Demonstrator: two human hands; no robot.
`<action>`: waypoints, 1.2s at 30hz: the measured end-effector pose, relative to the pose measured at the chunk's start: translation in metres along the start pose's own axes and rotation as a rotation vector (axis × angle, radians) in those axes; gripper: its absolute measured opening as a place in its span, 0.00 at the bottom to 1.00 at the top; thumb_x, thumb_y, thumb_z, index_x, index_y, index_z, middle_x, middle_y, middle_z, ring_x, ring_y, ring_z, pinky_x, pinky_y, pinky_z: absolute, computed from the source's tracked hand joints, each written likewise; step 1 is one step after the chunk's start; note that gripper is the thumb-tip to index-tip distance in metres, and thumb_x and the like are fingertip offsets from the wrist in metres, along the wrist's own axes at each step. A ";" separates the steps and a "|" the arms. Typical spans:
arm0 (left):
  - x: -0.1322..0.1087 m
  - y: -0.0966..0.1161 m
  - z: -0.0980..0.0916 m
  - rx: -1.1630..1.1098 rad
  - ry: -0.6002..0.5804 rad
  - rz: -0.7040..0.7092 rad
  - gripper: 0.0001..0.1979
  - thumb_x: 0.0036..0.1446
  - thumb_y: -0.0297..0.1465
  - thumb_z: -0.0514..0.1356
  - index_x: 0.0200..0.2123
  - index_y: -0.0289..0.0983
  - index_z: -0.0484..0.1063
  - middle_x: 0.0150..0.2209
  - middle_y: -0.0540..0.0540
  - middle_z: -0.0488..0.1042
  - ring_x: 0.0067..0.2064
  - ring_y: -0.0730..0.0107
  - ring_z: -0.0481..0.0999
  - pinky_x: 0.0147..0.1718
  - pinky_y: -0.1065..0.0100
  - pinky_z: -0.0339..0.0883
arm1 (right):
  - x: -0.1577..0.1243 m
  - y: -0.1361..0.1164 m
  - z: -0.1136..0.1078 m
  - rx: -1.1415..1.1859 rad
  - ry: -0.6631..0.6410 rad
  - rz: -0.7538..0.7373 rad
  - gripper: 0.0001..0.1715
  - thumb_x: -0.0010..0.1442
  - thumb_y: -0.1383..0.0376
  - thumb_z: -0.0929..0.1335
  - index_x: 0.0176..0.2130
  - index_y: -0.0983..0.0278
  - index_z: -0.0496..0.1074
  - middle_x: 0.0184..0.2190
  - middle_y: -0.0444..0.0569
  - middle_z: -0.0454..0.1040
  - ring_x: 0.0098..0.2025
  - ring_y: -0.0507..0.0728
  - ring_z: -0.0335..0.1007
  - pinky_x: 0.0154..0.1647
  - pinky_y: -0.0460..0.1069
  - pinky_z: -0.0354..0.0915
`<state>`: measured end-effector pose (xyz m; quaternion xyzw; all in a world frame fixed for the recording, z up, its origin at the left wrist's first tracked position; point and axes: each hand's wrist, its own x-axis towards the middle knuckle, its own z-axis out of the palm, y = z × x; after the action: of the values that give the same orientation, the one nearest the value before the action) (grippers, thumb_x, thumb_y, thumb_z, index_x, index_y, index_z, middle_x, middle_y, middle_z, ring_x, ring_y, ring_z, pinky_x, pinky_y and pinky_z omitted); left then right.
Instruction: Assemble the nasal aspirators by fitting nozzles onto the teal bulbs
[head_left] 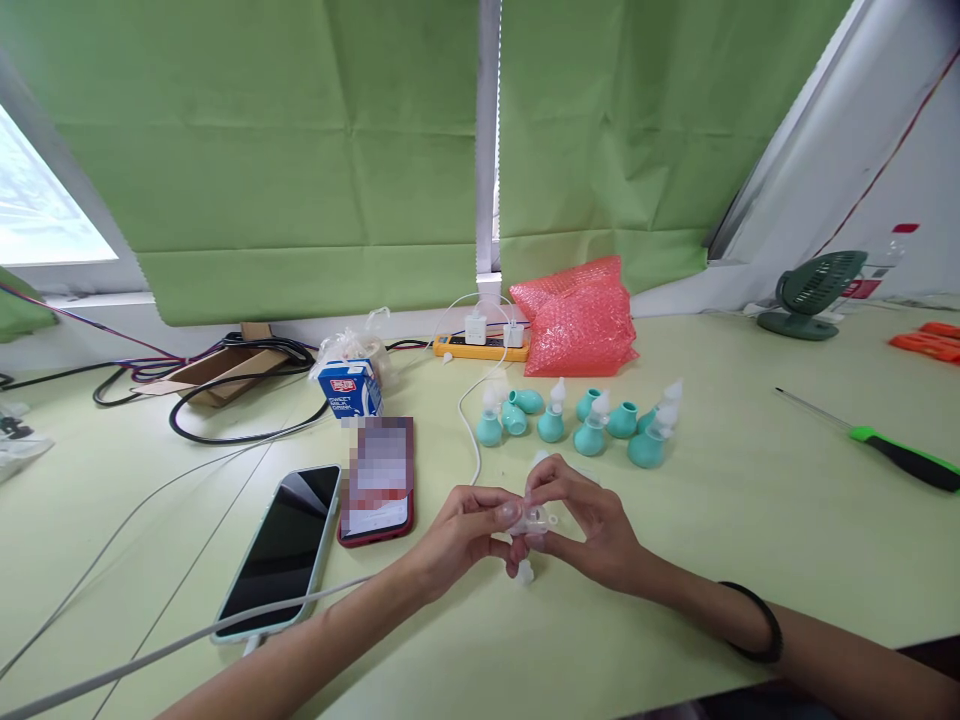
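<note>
My left hand (pixel 459 532) and my right hand (pixel 586 522) meet over the table's middle, fingers pinched together on a small clear plastic piece (pixel 534 519). A second small clear piece (pixel 525 572) lies on the table just below my fingers. Behind my hands stand several teal rubber bulbs (pixel 592 417), some with clear tips, some lying on their side. A black band circles my right wrist (pixel 759 622).
Two phones (pixel 283 549) (pixel 377 480) lie to the left, with a white cable (pixel 187 640). Farther back are a milk carton (pixel 348 388), a power strip (pixel 481 346), a pink bubble-wrap bag (pixel 576 315) and a cardboard box (pixel 217 372). A green-handled screwdriver (pixel 892 453) and small fan (pixel 811 294) sit right.
</note>
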<state>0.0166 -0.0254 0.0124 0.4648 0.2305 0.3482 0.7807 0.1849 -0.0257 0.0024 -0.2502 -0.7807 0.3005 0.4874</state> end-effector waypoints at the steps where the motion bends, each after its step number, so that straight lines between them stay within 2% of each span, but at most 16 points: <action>1: 0.000 0.000 -0.001 -0.020 -0.006 -0.009 0.12 0.49 0.34 0.58 0.29 0.28 0.72 0.22 0.45 0.67 0.23 0.74 0.66 0.21 0.71 0.61 | 0.000 0.000 0.000 -0.006 0.006 -0.007 0.14 0.47 0.69 0.69 0.36 0.58 0.67 0.32 0.46 0.63 0.37 0.55 0.62 0.40 0.54 0.60; 6: 0.000 0.001 -0.003 -0.066 -0.040 -0.031 0.13 0.49 0.35 0.57 0.32 0.29 0.72 0.23 0.43 0.68 0.24 0.71 0.66 0.19 0.71 0.61 | 0.000 0.001 0.000 -0.009 0.027 0.004 0.14 0.48 0.68 0.68 0.37 0.57 0.67 0.32 0.47 0.63 0.36 0.55 0.62 0.38 0.53 0.62; 17: -0.002 0.004 0.004 -0.041 -0.026 -0.012 0.10 0.47 0.32 0.60 0.30 0.29 0.72 0.22 0.46 0.67 0.22 0.77 0.65 0.20 0.73 0.60 | 0.000 -0.002 0.000 -0.027 0.034 -0.015 0.14 0.48 0.68 0.68 0.37 0.57 0.68 0.31 0.47 0.63 0.36 0.55 0.62 0.36 0.52 0.63; 23: -0.001 0.003 0.003 -0.110 -0.058 -0.028 0.13 0.48 0.34 0.59 0.32 0.29 0.71 0.25 0.43 0.67 0.26 0.71 0.66 0.20 0.71 0.61 | 0.001 -0.002 0.000 -0.032 0.048 -0.023 0.14 0.48 0.67 0.68 0.37 0.56 0.68 0.31 0.46 0.63 0.35 0.54 0.62 0.35 0.51 0.64; 30: -0.002 0.001 0.005 0.013 0.017 0.020 0.11 0.45 0.34 0.62 0.30 0.30 0.71 0.22 0.47 0.65 0.22 0.78 0.62 0.19 0.74 0.59 | 0.001 -0.001 0.000 -0.042 0.032 -0.058 0.15 0.48 0.69 0.68 0.38 0.56 0.67 0.31 0.46 0.63 0.35 0.54 0.62 0.34 0.51 0.63; 33: -0.004 0.004 0.008 0.021 0.010 0.027 0.13 0.46 0.35 0.61 0.31 0.31 0.71 0.21 0.48 0.63 0.22 0.78 0.61 0.19 0.73 0.58 | 0.006 -0.010 -0.007 -0.122 -0.011 -0.122 0.16 0.48 0.68 0.67 0.40 0.57 0.67 0.33 0.48 0.63 0.36 0.55 0.63 0.36 0.52 0.63; 36: -0.005 0.009 0.010 0.025 -0.002 0.036 0.14 0.45 0.36 0.61 0.32 0.31 0.71 0.20 0.50 0.62 0.22 0.78 0.60 0.19 0.73 0.57 | 0.025 -0.029 -0.027 -0.261 -0.028 -0.195 0.21 0.46 0.64 0.68 0.43 0.60 0.64 0.38 0.51 0.63 0.41 0.59 0.61 0.41 0.55 0.60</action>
<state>0.0176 -0.0318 0.0252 0.4789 0.2255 0.3587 0.7688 0.1966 -0.0224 0.0473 -0.2301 -0.8404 0.1511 0.4668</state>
